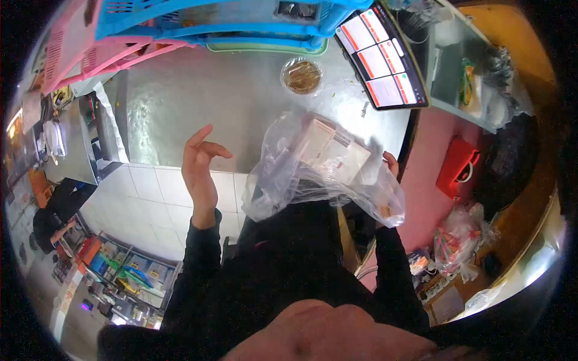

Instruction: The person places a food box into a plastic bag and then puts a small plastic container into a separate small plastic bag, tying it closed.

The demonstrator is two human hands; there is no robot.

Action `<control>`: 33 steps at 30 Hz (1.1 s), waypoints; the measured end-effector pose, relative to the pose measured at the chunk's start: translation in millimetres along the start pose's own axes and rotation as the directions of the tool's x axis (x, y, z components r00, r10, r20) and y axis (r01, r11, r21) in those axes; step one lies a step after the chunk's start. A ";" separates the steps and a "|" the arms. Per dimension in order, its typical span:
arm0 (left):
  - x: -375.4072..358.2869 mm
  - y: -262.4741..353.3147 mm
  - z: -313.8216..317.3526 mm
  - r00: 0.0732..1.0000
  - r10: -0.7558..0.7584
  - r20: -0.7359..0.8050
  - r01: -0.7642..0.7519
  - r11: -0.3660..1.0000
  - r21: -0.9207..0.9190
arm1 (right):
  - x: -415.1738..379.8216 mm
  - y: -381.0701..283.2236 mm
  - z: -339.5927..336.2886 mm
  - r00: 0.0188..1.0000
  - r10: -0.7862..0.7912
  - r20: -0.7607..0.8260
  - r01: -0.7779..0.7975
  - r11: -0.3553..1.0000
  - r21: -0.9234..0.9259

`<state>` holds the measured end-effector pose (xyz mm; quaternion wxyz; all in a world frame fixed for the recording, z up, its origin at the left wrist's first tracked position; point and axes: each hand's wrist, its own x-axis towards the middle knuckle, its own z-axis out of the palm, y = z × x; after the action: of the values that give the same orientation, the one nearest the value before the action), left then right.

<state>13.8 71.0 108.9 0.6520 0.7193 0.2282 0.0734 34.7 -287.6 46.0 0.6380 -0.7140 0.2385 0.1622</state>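
Observation:
A clear plastic bag (274, 174) lies over the near edge of the metal table, with a pale box (337, 150) that has a printed label inside it. My left hand (201, 168) is raised to the left of the bag, apart from it, fingers spread and holding nothing. At the bag's right side, my right hand (390, 162) grips the plastic; only some curled fingers show clearly, the rest lies behind the crumpled film. Beyond the box stands a round clear container (302, 76) with brown contents.
Blue plastic baskets (211, 33) and a pink basket (78, 60) line the table's back. A tablet (385, 60) with a lit screen stands at the back right. Right of the table are a red bag (459, 165) and a filled plastic bag (460, 240). Another person (51, 225) is far left.

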 end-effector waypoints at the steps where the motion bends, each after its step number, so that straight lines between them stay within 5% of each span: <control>1: -0.1 -6.1 1.7 1.000 -0.019 0.010 0.018 1.000 0.009 | 1.7 1.3 12.0 1.000 0.016 -0.007 -0.016 1.000 -0.011; 10: -2.0 -41.0 32.8 0.962 -0.213 0.170 0.217 0.976 -0.002 | -3.4 12.1 60.8 0.998 0.024 -0.053 -0.029 0.996 -0.088; 33: 4.8 -67.8 19.9 0.967 -0.208 0.148 0.202 0.978 0.052 | -6.5 39.8 55.6 0.995 -0.070 -0.064 0.047 0.948 -0.314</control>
<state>10.3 58.1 39.3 0.6584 0.7072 0.2519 -0.0540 11.5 -234.7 8.9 0.5123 -0.8181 0.2123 0.1519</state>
